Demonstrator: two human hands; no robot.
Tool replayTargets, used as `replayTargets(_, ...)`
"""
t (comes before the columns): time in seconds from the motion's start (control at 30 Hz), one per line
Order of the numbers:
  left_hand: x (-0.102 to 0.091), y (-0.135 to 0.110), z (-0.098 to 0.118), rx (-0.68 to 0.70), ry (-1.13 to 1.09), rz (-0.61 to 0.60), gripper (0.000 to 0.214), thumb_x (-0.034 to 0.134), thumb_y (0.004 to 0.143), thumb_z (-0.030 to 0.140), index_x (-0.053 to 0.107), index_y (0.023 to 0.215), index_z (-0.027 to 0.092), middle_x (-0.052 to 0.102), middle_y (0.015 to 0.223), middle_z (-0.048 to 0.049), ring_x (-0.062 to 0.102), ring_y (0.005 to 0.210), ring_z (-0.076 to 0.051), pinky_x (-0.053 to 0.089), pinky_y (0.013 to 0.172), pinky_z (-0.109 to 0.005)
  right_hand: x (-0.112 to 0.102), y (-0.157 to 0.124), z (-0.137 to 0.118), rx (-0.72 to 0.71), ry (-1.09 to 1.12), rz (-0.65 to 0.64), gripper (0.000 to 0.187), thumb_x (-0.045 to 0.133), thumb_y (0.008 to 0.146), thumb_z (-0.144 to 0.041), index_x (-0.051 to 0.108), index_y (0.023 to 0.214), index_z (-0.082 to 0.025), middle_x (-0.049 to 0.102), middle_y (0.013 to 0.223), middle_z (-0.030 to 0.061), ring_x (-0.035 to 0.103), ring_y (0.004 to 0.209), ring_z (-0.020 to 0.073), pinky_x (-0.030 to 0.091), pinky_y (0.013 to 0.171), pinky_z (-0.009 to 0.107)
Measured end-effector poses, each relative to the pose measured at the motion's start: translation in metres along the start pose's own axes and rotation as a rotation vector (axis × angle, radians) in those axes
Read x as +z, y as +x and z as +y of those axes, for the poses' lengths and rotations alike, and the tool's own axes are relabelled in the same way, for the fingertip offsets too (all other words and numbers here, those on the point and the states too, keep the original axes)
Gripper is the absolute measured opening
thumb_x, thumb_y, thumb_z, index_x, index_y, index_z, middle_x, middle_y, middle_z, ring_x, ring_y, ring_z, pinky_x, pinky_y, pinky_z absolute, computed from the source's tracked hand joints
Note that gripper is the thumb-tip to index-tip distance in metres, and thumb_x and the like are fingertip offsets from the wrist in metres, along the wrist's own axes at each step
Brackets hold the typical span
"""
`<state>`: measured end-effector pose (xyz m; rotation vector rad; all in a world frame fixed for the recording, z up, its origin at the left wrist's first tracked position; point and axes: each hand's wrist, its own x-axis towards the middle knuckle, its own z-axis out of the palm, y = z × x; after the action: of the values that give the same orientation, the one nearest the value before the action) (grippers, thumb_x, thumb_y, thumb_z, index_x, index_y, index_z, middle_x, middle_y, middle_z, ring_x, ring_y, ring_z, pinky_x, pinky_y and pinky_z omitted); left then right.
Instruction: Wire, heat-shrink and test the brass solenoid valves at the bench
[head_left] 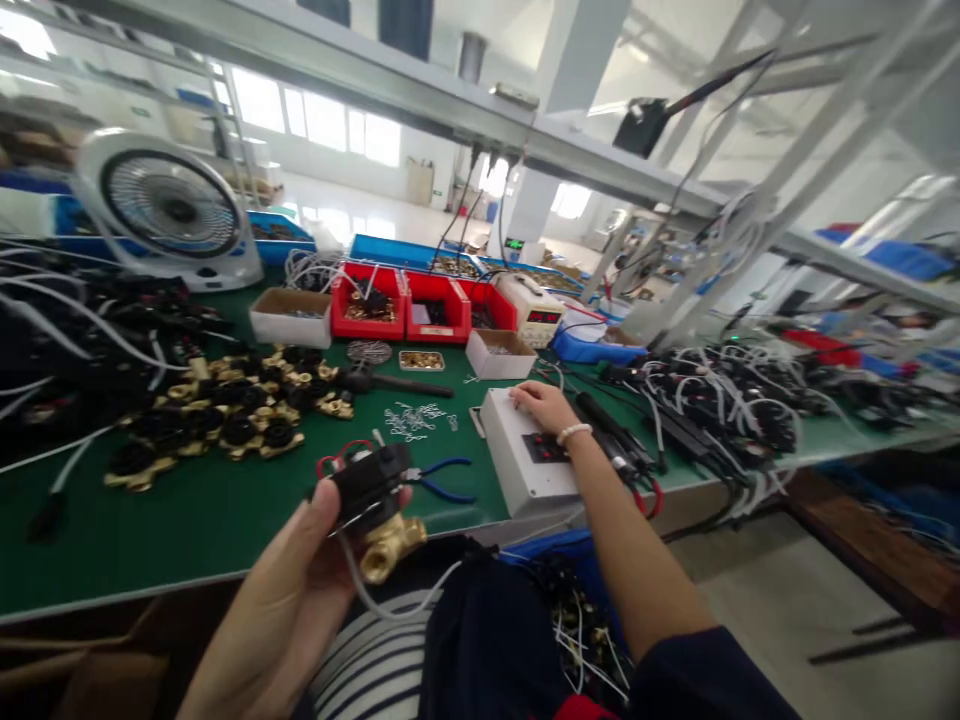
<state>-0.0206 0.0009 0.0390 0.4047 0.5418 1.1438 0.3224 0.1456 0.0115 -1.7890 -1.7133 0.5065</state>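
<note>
My left hand (300, 570) is closed around a valve (375, 490) with a black actuator housing, a brass body and a white cable hanging from it. It is held in front of the bench edge, tilted. My right hand (546, 405) rests on the far top edge of a white control box (506, 455); its fingers are curved over it, and what lies under the fingertips is hidden. Behind the valve lie blue-handled pliers (446, 480). Small metal clips (412, 420) are scattered on the green bench top (300, 500).
Several brass valve bodies (240, 400) lie at left, near a white fan (172, 210). Red bins (367, 300) and a power supply (529, 310) line the back. Black tools (611, 440) and cabled parts (720, 400) crowd the right. A blue bin (551, 545) sits below the edge.
</note>
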Motion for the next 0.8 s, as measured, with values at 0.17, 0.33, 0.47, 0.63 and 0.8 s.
replayTargets(0.17,0.005,0.009,0.005,-0.041,0.093,0.097,0.046,0.071,0.082,0.048,0.069,0.113,0.014,0.076,0.102,-0.0115,0.073,0.09,-0.023,0.061,0.073,-0.028,-0.011,0.004,0.001,-0.037,0.045,-0.009,0.034,0.069,0.079,-0.048,0.069,0.09,-0.016,0.072,0.084,0.0059,0.067,0.081,0.0215,0.053,0.083,0.04)
replayTargets(0.33,-0.002,0.008,0.002,0.065,0.156,0.08,0.05,0.072,0.081,0.05,0.07,0.11,0.01,0.076,0.099,-0.0135,0.072,0.091,-0.022,0.059,0.082,-0.029,-0.034,-0.015,-0.006,-0.03,0.021,0.137,0.059,0.07,0.071,-0.056,0.063,0.115,-0.017,0.071,0.1,0.0142,0.067,0.094,0.0289,0.054,0.087,0.048)
replayTargets(0.47,-0.005,0.009,0.001,0.107,0.17,0.067,0.05,0.072,0.081,0.051,0.069,0.111,0.011,0.075,0.104,-0.0137,0.072,0.094,-0.023,0.058,0.083,-0.031,-0.034,-0.073,-0.041,-0.105,0.08,0.004,0.044,0.064,0.082,-0.056,0.066,0.112,-0.024,0.072,0.098,0.0108,0.07,0.088,0.0249,0.058,0.082,0.042)
replayTargets(0.63,-0.003,0.009,0.0,0.107,0.195,0.061,0.054,0.073,0.078,0.054,0.069,0.109,0.011,0.076,0.091,-0.0119,0.073,0.081,-0.023,0.059,0.074,-0.03,0.018,-0.15,-0.075,-0.292,0.065,-0.557,0.02,0.059,0.092,-0.04,0.07,0.107,-0.032,0.073,0.104,0.006,0.07,0.097,0.0203,0.058,0.087,0.032)
replayTargets(0.8,-0.003,0.007,0.001,0.113,0.207,0.054,0.055,0.072,0.078,0.056,0.068,0.109,0.011,0.076,0.087,-0.0115,0.073,0.075,-0.022,0.059,0.069,-0.029,0.076,-0.172,-0.036,-0.293,-0.2,-0.485,0.029,0.054,0.091,-0.021,0.068,0.116,-0.026,0.069,0.119,0.0097,0.064,0.113,0.0258,0.052,0.1,0.044)
